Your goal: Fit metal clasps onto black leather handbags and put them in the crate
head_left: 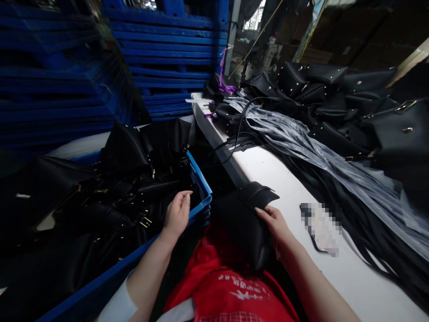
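My left hand (177, 213) hovers over the near rim of a blue crate (204, 185), fingers loosely curled with nothing in them. The crate is heaped with black leather bags (134, 179) with gold hardware. My right hand (275, 222) rests on a black leather bag (246, 214) that lies across my lap and the edge of the white table (284, 179). Its fingers press on the bag's side. A red apron (228, 281) covers my lap below the bag.
Long black straps in clear plastic sleeves (321, 156) run diagonally along the table. Several black bags (335, 98) pile up at the far right. Blue pallets (167, 49) stand stacked behind the crate. A small blurred object (320, 228) lies on the table near my right hand.
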### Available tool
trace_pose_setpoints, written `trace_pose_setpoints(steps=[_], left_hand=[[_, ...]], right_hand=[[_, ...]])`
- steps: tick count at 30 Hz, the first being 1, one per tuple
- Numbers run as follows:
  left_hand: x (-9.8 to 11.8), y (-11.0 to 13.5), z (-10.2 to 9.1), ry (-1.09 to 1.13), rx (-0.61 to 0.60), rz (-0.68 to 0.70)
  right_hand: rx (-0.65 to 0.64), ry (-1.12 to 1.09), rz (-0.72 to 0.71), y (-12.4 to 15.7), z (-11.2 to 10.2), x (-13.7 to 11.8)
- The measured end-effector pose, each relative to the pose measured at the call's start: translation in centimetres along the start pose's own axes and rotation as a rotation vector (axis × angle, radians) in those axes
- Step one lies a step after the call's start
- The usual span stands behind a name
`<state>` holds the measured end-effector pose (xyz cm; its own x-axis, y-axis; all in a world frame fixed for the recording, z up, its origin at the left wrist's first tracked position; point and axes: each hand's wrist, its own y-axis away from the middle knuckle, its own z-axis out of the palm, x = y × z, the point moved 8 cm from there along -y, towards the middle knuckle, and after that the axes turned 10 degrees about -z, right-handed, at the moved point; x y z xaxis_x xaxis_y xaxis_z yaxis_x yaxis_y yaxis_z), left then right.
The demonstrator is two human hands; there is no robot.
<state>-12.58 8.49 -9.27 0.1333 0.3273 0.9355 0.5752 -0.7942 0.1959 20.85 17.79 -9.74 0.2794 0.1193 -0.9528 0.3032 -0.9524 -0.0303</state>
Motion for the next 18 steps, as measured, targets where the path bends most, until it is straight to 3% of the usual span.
trace_pose_setpoints(steps=[5,11,18], left_hand=[[-1.1,-0.4,-1.1,0.219,-0.129,-0.155],[-2.1,0.0,-0.3,0.305,-0.235,-0.236],[-2.2,0.6,0.8,0.319,-0.301,-0.268]], right_hand=[[0.212,-0.35,0.119,-0.6,-1.9,-0.1],[0.267,-0.559,0.186,-1.0,-2.6,-0.1],[0.323,-0.645,0.186,-1.6,-2.6,-0.7]])
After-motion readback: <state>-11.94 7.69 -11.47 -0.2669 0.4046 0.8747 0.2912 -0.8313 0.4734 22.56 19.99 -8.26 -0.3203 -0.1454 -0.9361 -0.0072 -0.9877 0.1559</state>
